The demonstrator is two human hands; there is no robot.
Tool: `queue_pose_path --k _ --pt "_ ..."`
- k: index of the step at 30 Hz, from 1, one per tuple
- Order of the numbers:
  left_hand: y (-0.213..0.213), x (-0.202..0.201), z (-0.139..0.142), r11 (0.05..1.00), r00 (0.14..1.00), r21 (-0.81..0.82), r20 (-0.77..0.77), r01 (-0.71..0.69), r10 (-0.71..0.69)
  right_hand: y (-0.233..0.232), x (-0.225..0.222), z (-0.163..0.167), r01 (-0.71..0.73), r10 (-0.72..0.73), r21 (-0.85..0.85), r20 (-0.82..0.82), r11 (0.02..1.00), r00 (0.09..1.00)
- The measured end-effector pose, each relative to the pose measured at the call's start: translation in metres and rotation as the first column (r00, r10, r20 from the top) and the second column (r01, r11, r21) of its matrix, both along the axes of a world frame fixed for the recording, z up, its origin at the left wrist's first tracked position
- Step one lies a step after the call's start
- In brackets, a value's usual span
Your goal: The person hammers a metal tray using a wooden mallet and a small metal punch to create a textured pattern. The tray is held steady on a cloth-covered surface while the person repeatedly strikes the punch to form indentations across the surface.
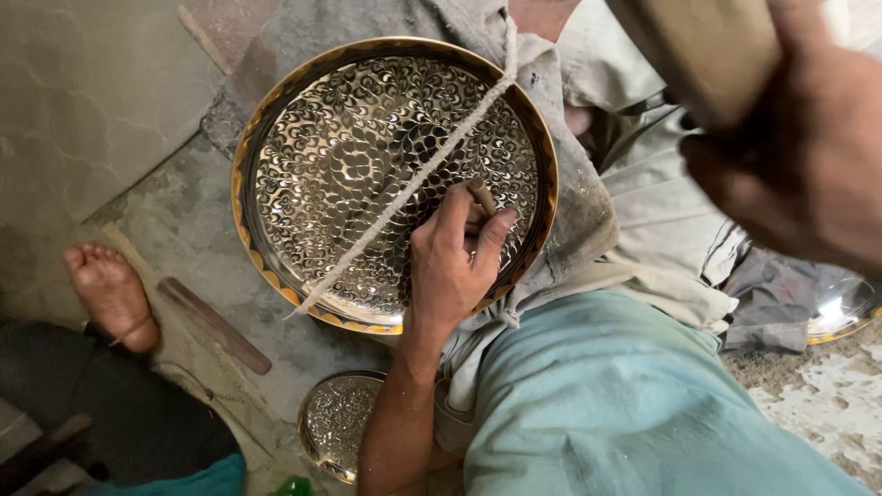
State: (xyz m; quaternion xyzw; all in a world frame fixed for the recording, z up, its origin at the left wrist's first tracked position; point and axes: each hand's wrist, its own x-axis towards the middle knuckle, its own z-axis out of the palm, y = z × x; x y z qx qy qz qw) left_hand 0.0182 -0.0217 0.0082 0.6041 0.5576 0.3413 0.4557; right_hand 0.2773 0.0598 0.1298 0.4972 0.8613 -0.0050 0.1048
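The engraved brass tray [367, 174] serves as reference. A punch [481, 196] is gripped by the left hand [455, 257], resting on its lower right area. A wooden mallet [707, 50] (blurred) is clasped by the right hand [790, 165], well right of the tray.

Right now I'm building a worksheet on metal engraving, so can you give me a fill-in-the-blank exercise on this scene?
1. The left hand pinches a small metal ____ against the engraved round tray.
2. A twisted ____ lies diagonally across the tray.
3. The right hand is raised, gripping a wooden mallet, which is ____ the tray.
4. A bare ____ rests on the floor left of the tray.

Missing words: punch; cord; above; foot
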Motion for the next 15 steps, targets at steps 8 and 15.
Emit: queue_pose_path --k 8,15 --pt "0.000 0.000 0.001 0.999 1.000 0.041 0.025 -0.006 0.005 0.008 -0.011 0.000 -0.033 0.036 -0.115 0.025 0.993 0.999" --pt "-0.001 0.000 -0.004 0.999 0.999 0.041 0.036 0.001 -0.002 0.013 -0.010 0.002 -0.039 0.061 -0.110 0.207 0.993 0.976"
